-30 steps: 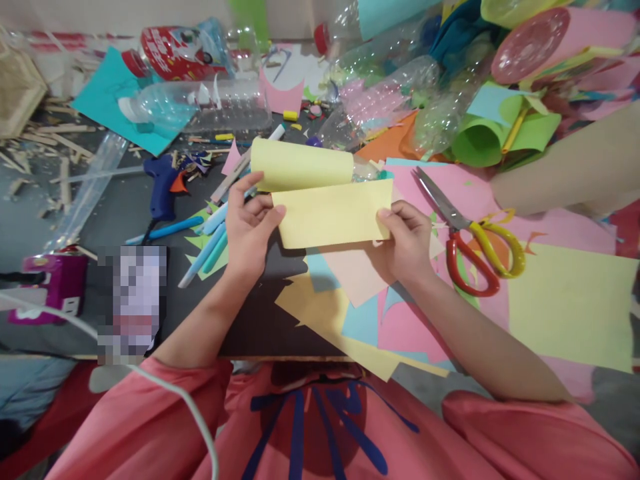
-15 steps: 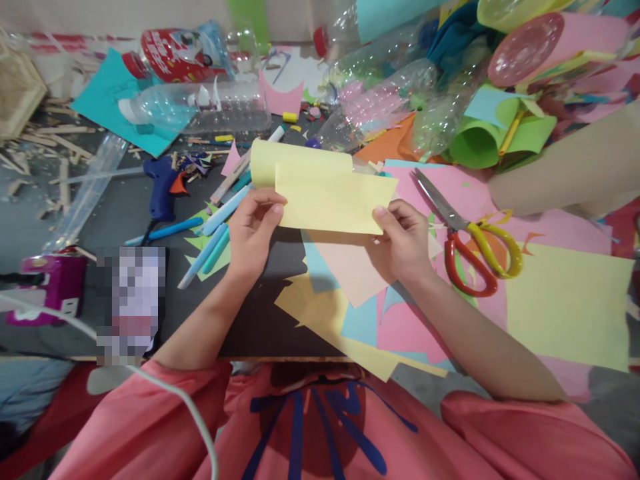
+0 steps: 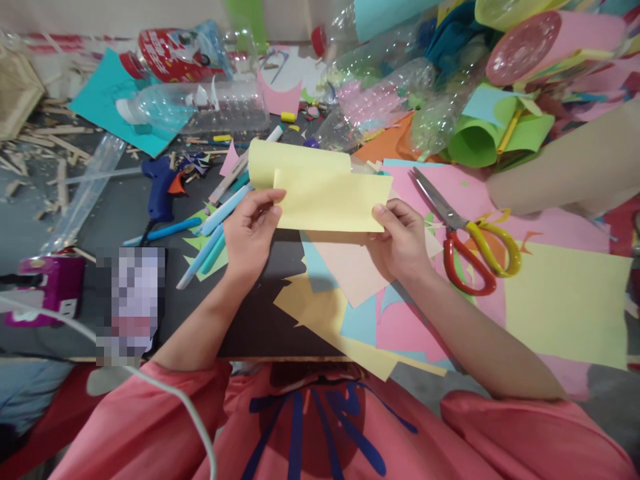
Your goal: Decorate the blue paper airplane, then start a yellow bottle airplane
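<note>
A pale yellow paper strip (image 3: 330, 203) is held level above the table between my two hands. My left hand (image 3: 254, 223) pinches its left end between thumb and fingers. At the right end, my right hand (image 3: 400, 230) grips the lower corner the same way. Just behind the strip lies a yellow paper roll (image 3: 303, 160), partly covered by it. Scissors (image 3: 457, 227) with red and yellow handles rest open to the right of my right hand. Blue and teal markers (image 3: 213, 233) lie beside my left hand.
Plastic bottles (image 3: 200, 107) line the back. A blue glue gun (image 3: 160, 190), a phone (image 3: 137, 300) and a purple box (image 3: 47, 287) are at the left. Paper sheets (image 3: 565, 300) cover the right side. Another person's arm (image 3: 565, 160) reaches in from the right.
The paper strip has tilted slightly in my hands, its right end shifting a little to the left. Both hands keep their hold.
</note>
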A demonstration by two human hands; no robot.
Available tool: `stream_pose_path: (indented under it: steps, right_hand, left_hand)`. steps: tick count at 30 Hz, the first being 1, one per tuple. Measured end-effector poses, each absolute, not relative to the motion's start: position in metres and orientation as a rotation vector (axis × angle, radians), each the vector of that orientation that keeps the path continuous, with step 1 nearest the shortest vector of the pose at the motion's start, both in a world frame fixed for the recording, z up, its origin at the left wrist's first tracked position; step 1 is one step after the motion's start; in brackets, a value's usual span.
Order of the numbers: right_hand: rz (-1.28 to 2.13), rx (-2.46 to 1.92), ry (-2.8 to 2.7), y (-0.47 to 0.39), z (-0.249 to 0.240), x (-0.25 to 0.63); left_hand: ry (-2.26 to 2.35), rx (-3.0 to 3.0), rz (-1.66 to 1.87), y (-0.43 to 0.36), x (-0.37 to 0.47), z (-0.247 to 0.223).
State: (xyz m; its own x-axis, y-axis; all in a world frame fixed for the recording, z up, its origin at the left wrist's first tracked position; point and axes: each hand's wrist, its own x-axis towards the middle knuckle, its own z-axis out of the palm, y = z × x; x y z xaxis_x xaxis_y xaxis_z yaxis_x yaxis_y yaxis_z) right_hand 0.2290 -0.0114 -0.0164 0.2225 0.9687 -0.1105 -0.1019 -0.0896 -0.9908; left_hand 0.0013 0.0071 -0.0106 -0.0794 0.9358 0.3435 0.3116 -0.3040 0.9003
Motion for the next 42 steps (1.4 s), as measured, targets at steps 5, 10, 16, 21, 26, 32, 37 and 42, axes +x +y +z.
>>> stream_pose_path:
  steps: [5,10,16,21,26,32,37,42]
  right_hand:
    - [1.188,-1.35,-0.942,-0.011,-0.017,0.231]
    - [1.224,-1.342,-0.837,-0.01,-0.014,0.229]
    - [1.269,-1.31,-0.759,-0.009,-0.012,0.228]
    - [1.272,-1.327,-0.854,-0.008,-0.017,0.235]
    - [1.262,-1.333,-0.974,-0.005,-0.019,0.239]
    - [1.277,-1.314,-0.858,-0.006,-0.015,0.235]
    - [1.316,-1.281,-0.895,-0.005,-0.017,0.239]
    - [1.335,-1.26,-0.805,-0.005,-0.018,0.24]
  left_hand:
    - [1.264,1.691,1.415,0.009,-0.004,-0.016]
    - [1.183,1.678,1.344,0.012,-0.008,-0.021]
    - [1.085,1.72,1.357,0.016,-0.012,-0.025]
    - [1.137,1.686,1.401,0.015,-0.008,-0.022]
    - [1.153,1.588,1.463,0.013,-0.004,-0.021]
    - [1.11,1.596,1.46,0.017,-0.005,-0.017]
    - [1.134,1.631,1.362,0.016,-0.006,-0.012]
    - [1.092,1.648,1.269,0.016,-0.01,-0.015]
